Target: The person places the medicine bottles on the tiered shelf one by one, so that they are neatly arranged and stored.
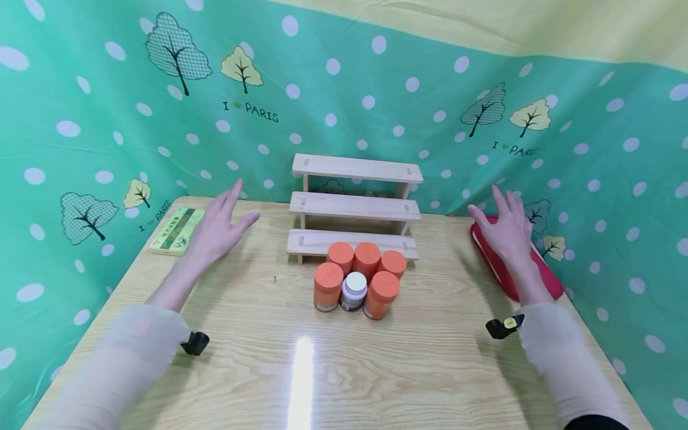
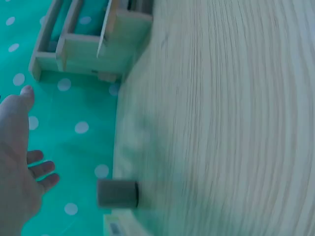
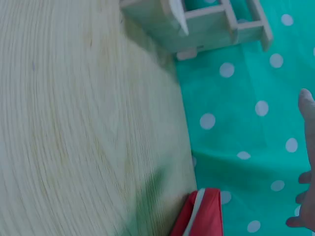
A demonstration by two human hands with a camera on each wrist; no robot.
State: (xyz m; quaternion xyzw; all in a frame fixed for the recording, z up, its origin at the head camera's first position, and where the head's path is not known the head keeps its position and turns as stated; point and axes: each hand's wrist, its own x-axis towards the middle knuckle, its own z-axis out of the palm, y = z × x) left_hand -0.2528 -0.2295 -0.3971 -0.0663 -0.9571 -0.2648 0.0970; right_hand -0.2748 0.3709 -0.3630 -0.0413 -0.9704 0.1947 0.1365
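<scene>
My left hand (image 1: 217, 230) hovers over the table's left side with fingers extended and thumb spread, holding nothing. It is nearest a green and yellow booklet-like packet (image 1: 177, 232). On the right, my right hand (image 1: 507, 230) is raised with its fingers spread and nothing in it, overlapping a red zipped case (image 1: 494, 263) in the head view. Between the hands stands a three-step wooden rack (image 1: 355, 206) with bare shelves. Right in front of it, several orange-lidded jars (image 1: 328, 286) cluster around one white-capped bottle (image 1: 353, 291).
A green polka-dot cloth (image 1: 376, 89) hangs behind and along both sides of the wooden table (image 1: 242, 370). The rack stands close to the cloth at the back edge. A bright light reflection lies across the table's front middle.
</scene>
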